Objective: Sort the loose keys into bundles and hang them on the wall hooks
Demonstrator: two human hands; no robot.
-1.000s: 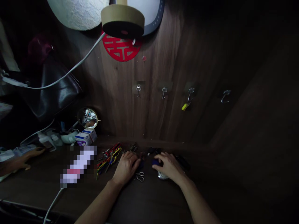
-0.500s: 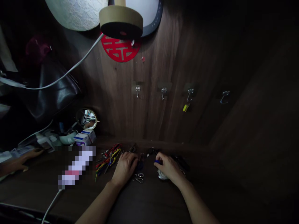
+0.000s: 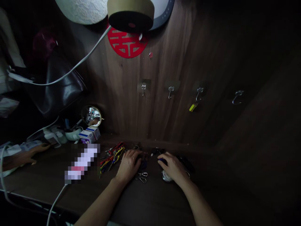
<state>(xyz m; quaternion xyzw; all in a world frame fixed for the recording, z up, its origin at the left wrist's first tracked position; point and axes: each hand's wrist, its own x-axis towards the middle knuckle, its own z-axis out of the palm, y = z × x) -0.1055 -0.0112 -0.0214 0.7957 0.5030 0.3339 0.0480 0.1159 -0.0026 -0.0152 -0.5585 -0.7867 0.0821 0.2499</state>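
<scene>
On the dark wooden tabletop, my left hand lies palm down, thumb apart from the fingers, its fingertips among small dark items and key rings. Under its thumb side shows a dark blue piece. Several silver snap hooks rest just below it. To its left spreads a bunch of keys with red, yellow and green cords. My right hand pinches a small blue object, mostly hidden by the fingers. Beneath that hand sits a silvery round item; a black key fob-like thing lies between the hands.
Metal wall hooks line the wooden back panel, one holding a yellow tag. At left are a pixelated device on a white cable, small boxes, a round mirror, a black bag and an outstretched hand. A lamp hangs above.
The view has shifted slightly, moving the scene right and upward. My right hand's fingers spread a little farther over the blue object. My left hand stays among the small items.
</scene>
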